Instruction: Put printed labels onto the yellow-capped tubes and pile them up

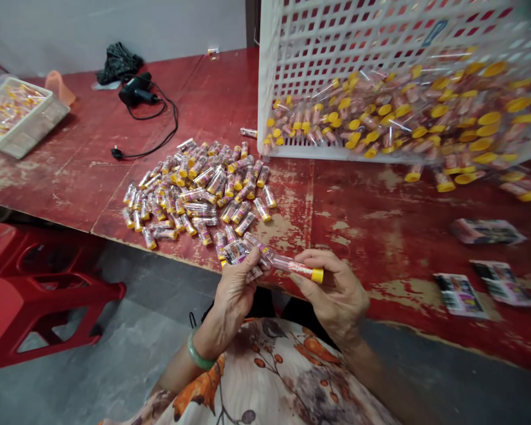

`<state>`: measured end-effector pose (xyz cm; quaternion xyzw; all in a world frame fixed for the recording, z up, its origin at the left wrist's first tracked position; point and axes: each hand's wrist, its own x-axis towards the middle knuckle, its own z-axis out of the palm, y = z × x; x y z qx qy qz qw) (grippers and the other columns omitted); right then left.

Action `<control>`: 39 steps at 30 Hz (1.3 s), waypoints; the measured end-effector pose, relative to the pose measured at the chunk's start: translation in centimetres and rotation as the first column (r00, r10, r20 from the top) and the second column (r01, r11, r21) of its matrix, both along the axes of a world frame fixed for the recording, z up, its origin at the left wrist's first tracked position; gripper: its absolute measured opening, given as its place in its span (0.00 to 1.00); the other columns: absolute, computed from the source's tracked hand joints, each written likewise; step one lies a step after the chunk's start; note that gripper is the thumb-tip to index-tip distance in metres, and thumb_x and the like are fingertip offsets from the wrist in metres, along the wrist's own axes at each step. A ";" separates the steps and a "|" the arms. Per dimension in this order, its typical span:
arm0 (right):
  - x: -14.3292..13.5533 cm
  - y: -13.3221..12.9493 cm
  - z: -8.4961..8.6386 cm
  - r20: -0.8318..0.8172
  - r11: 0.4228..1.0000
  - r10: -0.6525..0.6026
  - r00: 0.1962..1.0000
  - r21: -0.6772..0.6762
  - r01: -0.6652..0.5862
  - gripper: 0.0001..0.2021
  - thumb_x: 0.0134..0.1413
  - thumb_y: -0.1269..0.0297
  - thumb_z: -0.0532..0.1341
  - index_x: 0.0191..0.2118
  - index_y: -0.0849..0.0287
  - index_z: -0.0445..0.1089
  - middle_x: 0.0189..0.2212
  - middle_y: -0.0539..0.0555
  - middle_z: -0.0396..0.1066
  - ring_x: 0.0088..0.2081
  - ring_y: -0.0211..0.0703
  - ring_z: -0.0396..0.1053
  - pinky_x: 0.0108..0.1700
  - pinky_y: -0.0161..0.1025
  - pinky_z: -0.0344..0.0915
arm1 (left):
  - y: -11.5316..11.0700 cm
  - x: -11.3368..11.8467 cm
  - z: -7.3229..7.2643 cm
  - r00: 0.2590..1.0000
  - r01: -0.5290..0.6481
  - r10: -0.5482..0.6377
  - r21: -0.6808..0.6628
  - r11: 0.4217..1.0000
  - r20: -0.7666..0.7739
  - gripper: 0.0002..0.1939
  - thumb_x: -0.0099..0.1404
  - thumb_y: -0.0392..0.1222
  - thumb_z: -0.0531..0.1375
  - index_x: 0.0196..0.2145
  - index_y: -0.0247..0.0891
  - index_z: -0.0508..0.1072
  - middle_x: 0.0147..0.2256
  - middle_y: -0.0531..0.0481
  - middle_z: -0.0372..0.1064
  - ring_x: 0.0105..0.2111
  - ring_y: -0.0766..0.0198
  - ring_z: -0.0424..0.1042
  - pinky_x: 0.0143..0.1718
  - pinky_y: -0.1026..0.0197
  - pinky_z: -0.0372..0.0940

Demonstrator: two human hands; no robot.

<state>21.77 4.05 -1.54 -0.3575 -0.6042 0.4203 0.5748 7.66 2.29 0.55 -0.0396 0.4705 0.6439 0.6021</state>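
Observation:
Near the table's front edge, my left hand (239, 286) is closed on printed labels (238, 252), with the thumb on top of them. My right hand (336, 289) pinches a clear tube (294, 265) near its yellow cap, between thumb and fingers. The tube lies almost level, its cap pointing right, and its far end reaches the labels at my left hand. Just beyond my hands a pile of small labelled tubes with yellow caps (199, 183) covers the table.
A tipped white crate (266, 77) holds many yellow-capped tubes, some spilling onto the red table (287, 195). Label stacks (462, 295) lie at right. A black corded tool (137, 90), black bag (119, 62) and white basket (35, 130) stand at left. Red stools (48, 307) are below.

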 end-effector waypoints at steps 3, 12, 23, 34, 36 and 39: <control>-0.3 -0.5 -0.4 0.058 0.995 -0.053 0.997 0.083 0.048 0.16 0.45 0.75 0.66 0.41 0.56 0.67 0.38 0.54 0.71 0.39 0.43 0.71 0.40 0.42 0.70 | -0.1 0.1 0.1 1.000 -0.012 0.013 0.024 1.000 -0.025 0.16 0.41 0.39 0.73 0.26 0.32 0.74 0.25 0.52 0.74 0.23 0.68 0.72 0.26 0.67 0.68; -2.2 -0.5 -3.2 0.175 0.930 -0.206 0.963 0.340 0.137 0.23 0.44 0.73 0.68 0.48 0.55 0.65 0.40 0.55 0.73 0.39 0.44 0.73 0.37 0.40 0.73 | -0.4 0.6 -0.6 0.992 -0.054 0.063 0.080 0.995 -0.114 0.16 0.43 0.40 0.72 0.29 0.34 0.73 0.28 0.51 0.74 0.25 0.67 0.73 0.29 0.66 0.68; -0.6 1.7 -1.5 0.250 0.948 0.112 0.962 0.264 -0.178 0.18 0.51 0.78 0.57 0.47 0.58 0.69 0.42 0.58 0.71 0.46 0.45 0.70 0.45 0.42 0.70 | -0.5 -0.5 -0.7 0.984 0.124 -0.114 0.064 0.990 -0.140 0.15 0.44 0.35 0.72 0.31 0.32 0.74 0.28 0.49 0.75 0.27 0.65 0.73 0.31 0.63 0.70; -1.9 1.1 -1.6 0.166 0.959 -0.059 0.984 0.284 0.010 0.14 0.49 0.80 0.59 0.38 0.54 0.74 0.34 0.53 0.75 0.33 0.39 0.74 0.33 0.36 0.71 | -0.8 0.6 -0.4 0.974 0.153 -0.140 0.060 0.986 -0.180 0.16 0.41 0.36 0.73 0.29 0.33 0.75 0.28 0.49 0.75 0.26 0.65 0.73 0.30 0.64 0.69; -1.9 1.1 -1.9 0.182 0.954 -0.086 0.980 0.298 0.028 0.13 0.50 0.79 0.59 0.37 0.54 0.74 0.34 0.52 0.75 0.32 0.39 0.74 0.32 0.36 0.72 | -0.8 0.7 -0.5 0.972 0.155 -0.141 0.062 0.986 -0.187 0.16 0.41 0.36 0.73 0.30 0.33 0.76 0.29 0.49 0.76 0.27 0.65 0.73 0.31 0.63 0.69; -2.0 1.0 -2.4 0.237 0.937 -0.134 0.962 0.346 0.046 0.12 0.50 0.78 0.59 0.36 0.54 0.74 0.33 0.53 0.76 0.32 0.40 0.75 0.32 0.37 0.73 | -0.9 0.8 -0.7 0.974 0.148 -0.136 0.052 0.988 -0.179 0.16 0.42 0.36 0.73 0.30 0.33 0.76 0.28 0.50 0.75 0.27 0.65 0.73 0.30 0.62 0.69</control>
